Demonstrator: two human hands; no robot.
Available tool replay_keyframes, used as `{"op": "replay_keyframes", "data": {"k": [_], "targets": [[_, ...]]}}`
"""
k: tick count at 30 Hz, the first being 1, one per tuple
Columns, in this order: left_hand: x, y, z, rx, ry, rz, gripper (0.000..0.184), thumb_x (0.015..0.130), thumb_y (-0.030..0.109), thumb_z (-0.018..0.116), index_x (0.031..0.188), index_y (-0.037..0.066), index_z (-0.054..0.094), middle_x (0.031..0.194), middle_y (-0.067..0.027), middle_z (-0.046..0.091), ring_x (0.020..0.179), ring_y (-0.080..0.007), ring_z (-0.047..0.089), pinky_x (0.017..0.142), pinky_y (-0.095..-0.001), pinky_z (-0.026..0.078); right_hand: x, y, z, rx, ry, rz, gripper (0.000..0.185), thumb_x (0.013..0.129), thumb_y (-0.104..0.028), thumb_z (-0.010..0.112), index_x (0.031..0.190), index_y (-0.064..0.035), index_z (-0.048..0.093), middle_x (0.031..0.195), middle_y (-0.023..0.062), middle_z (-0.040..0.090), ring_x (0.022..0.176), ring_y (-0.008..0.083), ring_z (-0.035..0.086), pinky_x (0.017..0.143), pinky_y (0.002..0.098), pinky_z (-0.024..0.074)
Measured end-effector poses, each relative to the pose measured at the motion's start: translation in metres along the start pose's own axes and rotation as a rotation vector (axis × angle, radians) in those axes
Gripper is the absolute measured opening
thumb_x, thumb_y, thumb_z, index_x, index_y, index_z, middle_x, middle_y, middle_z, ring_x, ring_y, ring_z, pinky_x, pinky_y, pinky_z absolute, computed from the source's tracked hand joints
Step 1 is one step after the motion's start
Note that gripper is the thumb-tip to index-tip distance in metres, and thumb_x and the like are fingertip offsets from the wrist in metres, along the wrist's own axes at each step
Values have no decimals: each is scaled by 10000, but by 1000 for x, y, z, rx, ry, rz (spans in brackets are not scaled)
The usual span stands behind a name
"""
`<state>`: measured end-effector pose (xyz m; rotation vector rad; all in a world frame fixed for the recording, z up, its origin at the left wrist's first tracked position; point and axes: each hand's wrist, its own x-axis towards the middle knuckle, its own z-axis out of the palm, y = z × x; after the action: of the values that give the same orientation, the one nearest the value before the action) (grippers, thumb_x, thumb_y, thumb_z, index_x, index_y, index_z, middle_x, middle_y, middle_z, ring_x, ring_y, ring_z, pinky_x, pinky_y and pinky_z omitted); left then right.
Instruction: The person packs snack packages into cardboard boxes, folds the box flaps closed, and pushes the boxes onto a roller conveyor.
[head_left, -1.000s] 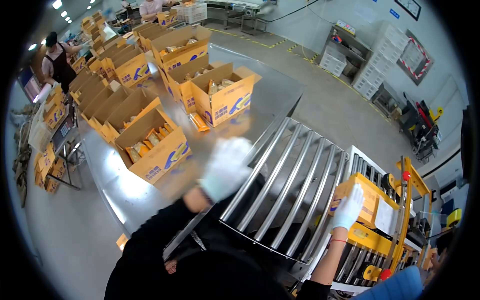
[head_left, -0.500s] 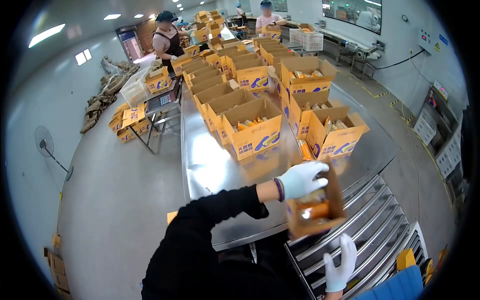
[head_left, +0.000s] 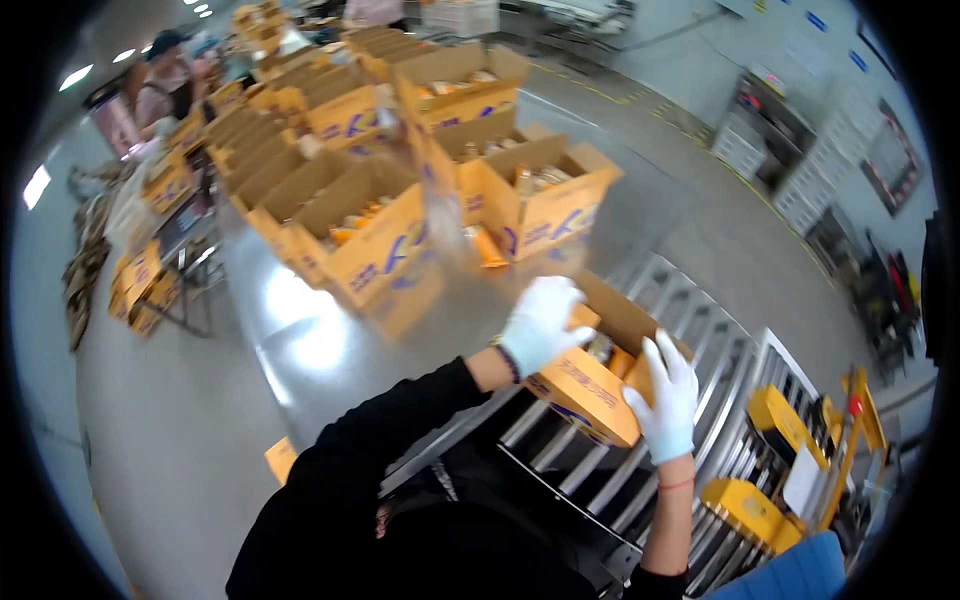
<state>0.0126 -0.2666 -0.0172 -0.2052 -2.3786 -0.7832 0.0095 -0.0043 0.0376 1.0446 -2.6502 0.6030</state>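
Note:
An open-topped cardboard carton (head_left: 585, 393) rests slightly tilted on the roller conveyor, with orange and pale wrapped packets (head_left: 612, 356) inside. At its left end, my left hand (head_left: 545, 322), in a white glove, grips the edge by a raised flap. My right hand (head_left: 664, 395), gloved as well, holds the opposite end with its thumb toward the front and fingers along the flap. One loose orange packet (head_left: 486, 247) lies on the metal table beside a filled carton (head_left: 545, 200).
Rows of open filled cartons (head_left: 365, 240) cover much of the steel table (head_left: 330, 345). Below my hands runs the roller conveyor (head_left: 640, 480), with a yellow machine (head_left: 752, 512) at its right. A co-worker (head_left: 170, 85) stands at the far left, and another person is partly visible behind.
The carton has moved from the table edge onto the rollers and turned. My right hand has come up from the rollers to its right end. The view has swung right.

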Motion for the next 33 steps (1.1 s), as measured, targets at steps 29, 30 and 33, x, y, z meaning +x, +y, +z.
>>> {"op": "replay_keyframes", "data": {"k": [29,30,33], "targets": [[26,50,-4,63,59,188,399,884,173,709,1251,49,612,1187,-146,658,1088,-330,617,1146,-483,376,-143,153,-17,-659,230,683,704,864,-152,678,1508,-13,431,1596,181,402,1493,371,340,1256,499,228],[44,45,-16,249,229,176,372,894,164,701,1243,62,617,1165,-138,670,1042,-324,629,1161,-510,353,-141,149,-21,-662,240,695,704,864,-152,678,1508,-13,431,1596,181,402,1493,371,340,1256,499,228],[62,1,-6,370,-194,91,175,937,193,661,1063,89,723,925,-127,731,918,-314,670,1150,-538,351,-132,124,-23,-594,211,651,492,804,-38,667,1293,-45,614,1452,177,545,1419,351,453,1240,482,269]]}}
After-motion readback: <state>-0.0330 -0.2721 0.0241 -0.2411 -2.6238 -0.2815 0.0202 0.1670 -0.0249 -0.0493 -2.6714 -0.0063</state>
